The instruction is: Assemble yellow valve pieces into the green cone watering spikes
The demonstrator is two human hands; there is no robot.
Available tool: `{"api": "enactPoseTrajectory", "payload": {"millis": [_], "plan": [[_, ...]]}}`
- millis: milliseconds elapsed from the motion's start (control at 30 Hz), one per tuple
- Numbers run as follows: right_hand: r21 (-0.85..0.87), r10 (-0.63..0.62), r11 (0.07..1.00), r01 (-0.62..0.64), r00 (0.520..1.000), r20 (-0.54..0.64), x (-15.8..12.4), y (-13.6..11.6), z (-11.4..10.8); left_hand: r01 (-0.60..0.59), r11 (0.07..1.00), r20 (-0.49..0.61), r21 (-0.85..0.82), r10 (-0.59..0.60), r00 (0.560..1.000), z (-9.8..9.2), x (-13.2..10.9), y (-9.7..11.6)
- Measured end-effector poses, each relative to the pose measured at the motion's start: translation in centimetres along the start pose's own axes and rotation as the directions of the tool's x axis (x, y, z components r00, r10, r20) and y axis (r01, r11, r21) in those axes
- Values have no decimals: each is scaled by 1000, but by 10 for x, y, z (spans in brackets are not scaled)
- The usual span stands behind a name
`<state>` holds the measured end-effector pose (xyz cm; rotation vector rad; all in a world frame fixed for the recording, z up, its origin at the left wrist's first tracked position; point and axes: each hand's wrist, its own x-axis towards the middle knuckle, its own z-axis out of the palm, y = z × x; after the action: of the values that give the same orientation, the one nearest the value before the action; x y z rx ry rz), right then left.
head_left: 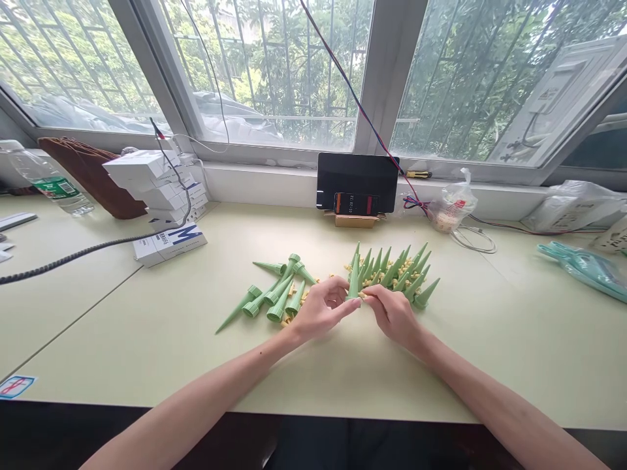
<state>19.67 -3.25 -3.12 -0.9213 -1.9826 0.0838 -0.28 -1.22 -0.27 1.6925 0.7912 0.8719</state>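
Note:
A green plastic watering spike (354, 284) stands point up between my hands. My left hand (323, 308) is closed round its base from the left. From the right, my right hand (394, 313) pinches a small yellow piece (361, 295) against the spike's lower side. Just beyond my hands, several green spikes (389, 269) stand upright or leaning, with small yellow pieces (404, 266) among them. Left of my left hand lies a loose pile of green spikes (279, 294) with ribbed caps, and more yellow pieces show partly beneath them.
A phone (356, 203) showing a timer leans on a black tablet (357, 173) at the back. White boxes (169, 245) and a water bottle (53, 183) stand to the left. A plastic bag (453, 202), a cable (475, 240) and a teal pouch (585, 267) are to the right.

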Motion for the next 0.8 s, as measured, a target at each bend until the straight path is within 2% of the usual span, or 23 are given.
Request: {"api": "enactPoseTrajectory", "payload": {"millis": [300, 800], "plan": [[-1, 139, 990, -139, 989, 59, 1, -6, -2, -96, 993, -10, 62, 97, 995, 1, -1, 0], [70, 252, 964, -258, 964, 80, 0, -6, -2, -178, 967, 14, 183, 178, 984, 2, -2, -8]]}}
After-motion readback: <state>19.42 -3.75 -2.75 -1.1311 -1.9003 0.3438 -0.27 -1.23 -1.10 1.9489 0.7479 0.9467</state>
